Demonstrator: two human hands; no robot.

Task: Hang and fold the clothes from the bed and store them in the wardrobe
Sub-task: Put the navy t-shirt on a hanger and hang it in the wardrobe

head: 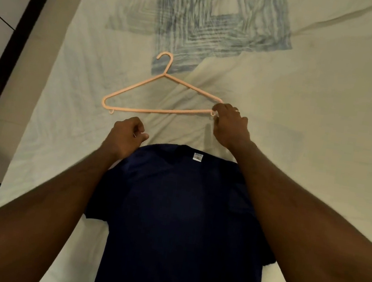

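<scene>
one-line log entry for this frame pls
right hand: grips hanger end | left hand: curled, at shirt collar | shirt: flat on bed

We reached both bare forearms forward and slightly inward from the lower corners of the view, the right one stretched farther out than the left. Our right hand (230, 123) was turned knuckles-up with the fingers curled down and pinched at their tips, a ring showing on one finger. Our left hand (125, 137) sat nearer to us, loosely fisted, the fingers folded in and the thumb pointing toward the right arm.
</scene>
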